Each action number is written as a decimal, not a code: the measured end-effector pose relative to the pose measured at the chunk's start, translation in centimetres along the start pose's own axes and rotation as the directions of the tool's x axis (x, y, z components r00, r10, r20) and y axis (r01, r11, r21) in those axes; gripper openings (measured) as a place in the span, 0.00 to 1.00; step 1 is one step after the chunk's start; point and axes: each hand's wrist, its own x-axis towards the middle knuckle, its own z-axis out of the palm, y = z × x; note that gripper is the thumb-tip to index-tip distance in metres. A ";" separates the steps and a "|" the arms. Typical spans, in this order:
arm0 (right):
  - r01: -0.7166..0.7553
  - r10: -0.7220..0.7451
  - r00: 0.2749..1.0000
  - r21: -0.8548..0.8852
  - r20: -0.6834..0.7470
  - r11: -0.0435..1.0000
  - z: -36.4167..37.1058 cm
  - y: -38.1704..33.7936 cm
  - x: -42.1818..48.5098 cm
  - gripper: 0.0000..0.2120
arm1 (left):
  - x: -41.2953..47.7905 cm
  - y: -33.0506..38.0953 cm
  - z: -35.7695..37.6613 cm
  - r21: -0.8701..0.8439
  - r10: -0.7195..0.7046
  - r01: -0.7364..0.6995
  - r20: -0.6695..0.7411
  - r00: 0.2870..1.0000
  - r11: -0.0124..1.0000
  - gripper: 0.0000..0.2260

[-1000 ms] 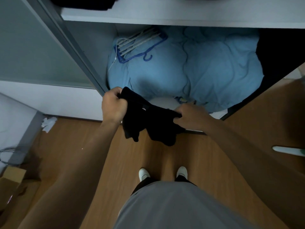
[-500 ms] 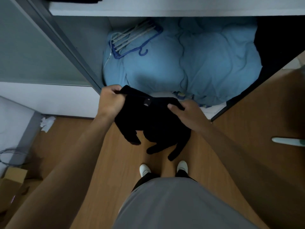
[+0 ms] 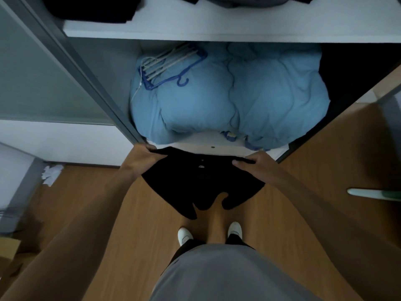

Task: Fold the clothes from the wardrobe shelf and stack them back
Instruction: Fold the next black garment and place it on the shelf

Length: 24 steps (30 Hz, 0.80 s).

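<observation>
Your left hand (image 3: 144, 156) grips the left end of the waistband of the black shorts (image 3: 201, 185), fingers curled over the edge. Your right hand (image 3: 253, 165) pinches the right end, thumb on the front.

The shorts hang spread between both hands, just in front of the lower shelf edge (image 3: 208, 147). Both legs dangle above the wooden floor (image 3: 134, 224) and your white shoes (image 3: 185, 235).

Surroundings:
- A blue duvet (image 3: 249, 98) fills the compartment behind the shorts and bulges to the shelf front.
- A bundle of hangers (image 3: 171, 66) lies on the duvet's upper left.
- The upper shelf (image 3: 217, 31) carries a dark pile (image 3: 91, 9) at left and a grey garment (image 3: 245, 1) at centre.
- The grey door frame (image 3: 86, 70) runs diagonally down to end just beside your left hand.
- A crumpled white scrap (image 3: 51, 173) lies by the left wall, and a cardboard box (image 3: 8, 250) sits at the lower left edge.
- A pale bar (image 3: 373, 194) juts in from the right, well apart from the shorts.

Hidden or unclear:
- Your right fingers are behind the cloth.
- Both upper-shelf garments are cut off by the top edge.
- The compartment right of the duvet is too dark to read.
- The small light mark below the waistband is illegible.
- The pale bar's identity cannot be told.
- Your grey shirt (image 3: 227, 272) blocks the floor nearest you.
</observation>
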 end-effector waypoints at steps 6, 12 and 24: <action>0.081 -0.086 0.991 0.049 0.107 0.996 -4.6 -0.4 0.6 0.07 | -0.5 0.2 -2.3 -0.167 0.145 -0.089 0.359 0.922 0.982 0.12; 0.216 -0.184 0.945 0.094 -0.270 0.972 -4.9 -0.8 1.5 0.09 | -0.5 0.7 -2.1 -0.143 0.191 -0.159 0.250 0.949 0.977 0.09; 0.191 -0.255 0.945 -0.288 -0.203 0.938 -3.4 -1.5 1.2 0.09 | 2.0 5.9 -2.6 -0.136 0.132 -0.160 -0.198 0.971 0.978 0.17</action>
